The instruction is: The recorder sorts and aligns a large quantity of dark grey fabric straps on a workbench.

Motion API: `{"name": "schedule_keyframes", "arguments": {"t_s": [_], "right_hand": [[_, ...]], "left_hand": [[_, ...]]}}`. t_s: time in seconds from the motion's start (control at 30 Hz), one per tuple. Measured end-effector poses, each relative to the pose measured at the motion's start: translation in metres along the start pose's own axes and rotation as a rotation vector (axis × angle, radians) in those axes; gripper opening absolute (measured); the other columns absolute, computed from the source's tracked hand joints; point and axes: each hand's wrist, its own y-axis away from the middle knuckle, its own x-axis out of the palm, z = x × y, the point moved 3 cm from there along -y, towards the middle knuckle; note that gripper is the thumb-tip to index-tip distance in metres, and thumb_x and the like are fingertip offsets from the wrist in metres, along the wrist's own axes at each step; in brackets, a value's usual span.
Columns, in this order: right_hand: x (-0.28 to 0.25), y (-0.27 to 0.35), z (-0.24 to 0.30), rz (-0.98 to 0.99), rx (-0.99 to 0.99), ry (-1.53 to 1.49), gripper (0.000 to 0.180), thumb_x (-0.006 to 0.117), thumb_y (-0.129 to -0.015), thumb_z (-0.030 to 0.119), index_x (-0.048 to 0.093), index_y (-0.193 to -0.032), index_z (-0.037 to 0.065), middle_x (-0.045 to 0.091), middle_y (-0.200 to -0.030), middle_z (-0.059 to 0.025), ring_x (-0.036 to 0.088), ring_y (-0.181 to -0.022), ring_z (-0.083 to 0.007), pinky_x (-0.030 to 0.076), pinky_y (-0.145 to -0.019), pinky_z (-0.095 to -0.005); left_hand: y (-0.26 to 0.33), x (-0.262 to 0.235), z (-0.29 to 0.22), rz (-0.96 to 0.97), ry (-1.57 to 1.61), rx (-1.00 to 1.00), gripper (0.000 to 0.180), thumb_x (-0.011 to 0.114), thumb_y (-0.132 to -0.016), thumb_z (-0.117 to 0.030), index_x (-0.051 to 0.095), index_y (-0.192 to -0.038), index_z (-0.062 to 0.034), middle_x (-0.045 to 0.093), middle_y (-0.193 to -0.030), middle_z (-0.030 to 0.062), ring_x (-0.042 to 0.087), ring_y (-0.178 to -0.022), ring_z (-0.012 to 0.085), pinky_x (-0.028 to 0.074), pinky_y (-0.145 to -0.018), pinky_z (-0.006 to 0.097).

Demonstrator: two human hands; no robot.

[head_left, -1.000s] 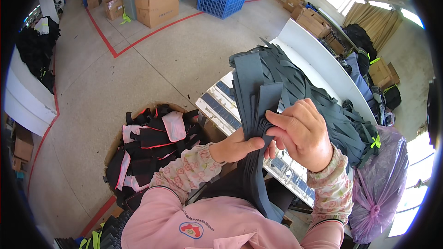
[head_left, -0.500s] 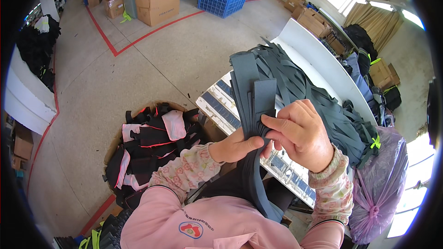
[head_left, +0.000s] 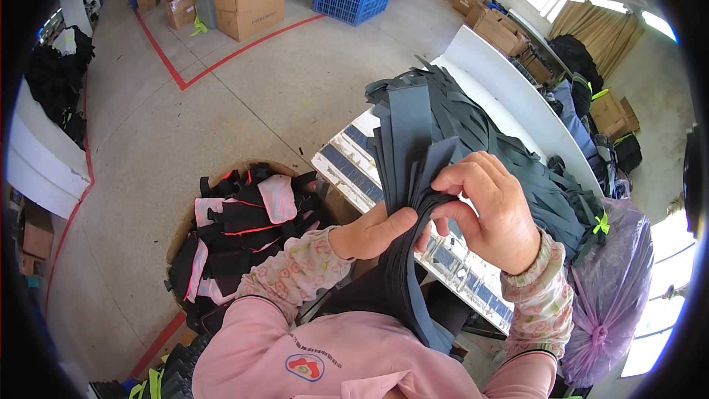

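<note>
Head view: the white tabletop (head_left: pixel 487 66) carries a big heap of dark grey straps (head_left: pixel 517 170) (it spills toward the near edge). On the floor at left, a round bin (head_left: pixel 244 236) holds black and pink fabric pieces. Above the lap, a bundle of straps (head_left: pixel 410 155) stands upright, its tail hanging down past the wrists. The right hand (head_left: pixel 491 210) curls over the bundle's right edge, fingers (head_left: pixel 461 177) closed on it, thumb beneath. The left hand (head_left: pixel 373 230) pinches it from the left, thumb pressed flat against the front.
</note>
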Motion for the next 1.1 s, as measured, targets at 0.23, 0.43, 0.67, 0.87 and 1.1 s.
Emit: {"name": "schedule_keyframes", "arguments": {"t_s": [0.23,0.43,0.67,0.87,1.1], "right_hand": [[0.001,-0.003,0.003,0.117,0.008,0.02,0.034,0.078,-0.069,0.003,0.058,-0.096,0.006,0.055,-0.087,-0.0097,0.057,-0.083,-0.0336,0.046,-0.076,-0.0407],[-0.005,-0.006,0.01,0.024,-0.073,0.013,0.033,0.077,-0.067,-0.001,0.058,-0.094,0.003,0.056,-0.087,-0.0109,0.058,-0.083,-0.0343,0.048,-0.073,-0.041],[-0.017,-0.008,0.013,-0.023,-0.074,0.038,0.043,0.076,-0.068,-0.002,0.062,-0.109,0.0,0.057,-0.086,-0.0134,0.059,-0.077,-0.0346,0.05,-0.067,-0.0418],[-0.008,-0.003,0.013,-0.064,-0.069,0.029,0.042,0.077,-0.068,0.0,0.062,-0.107,0.001,0.057,-0.087,-0.0137,0.06,-0.08,-0.0353,0.05,-0.068,-0.0416],[-0.005,-0.003,0.01,0.025,-0.051,0.013,0.039,0.076,-0.07,0.001,0.061,-0.105,0.002,0.057,-0.089,-0.0132,0.06,-0.082,-0.0354,0.051,-0.07,-0.0418]], "left_hand": [[0.006,-0.004,0.004,0.029,-0.02,-0.089,0.057,0.039,-0.106,-0.051,0.044,-0.137,-0.0031,0.061,-0.104,0.0082,0.06,-0.081,0.0122,0.05,-0.072,0.027],[0.001,0.001,-0.002,-0.13,0.214,-0.072,0.06,0.042,-0.104,-0.055,0.048,-0.133,-0.003,0.061,-0.107,0.009,0.061,-0.086,0.0134,0.051,-0.077,0.028],[-0.001,0.009,-0.001,0.005,0.093,-0.032,0.062,0.042,-0.103,-0.056,0.049,-0.132,-0.0025,0.06,-0.114,0.0111,0.061,-0.089,0.014,0.051,-0.081,0.029],[0.001,0.011,-0.003,-0.04,0.158,-0.015,0.06,0.043,-0.103,-0.056,0.049,-0.13,-0.0028,0.061,-0.112,0.0107,0.06,-0.09,0.0149,0.052,-0.081,0.03],[0.003,0.007,0.0,-0.012,0.09,-0.028,0.058,0.043,-0.103,-0.055,0.05,-0.129,-0.0032,0.061,-0.111,0.0104,0.06,-0.089,0.0146,0.052,-0.081,0.03]]}}
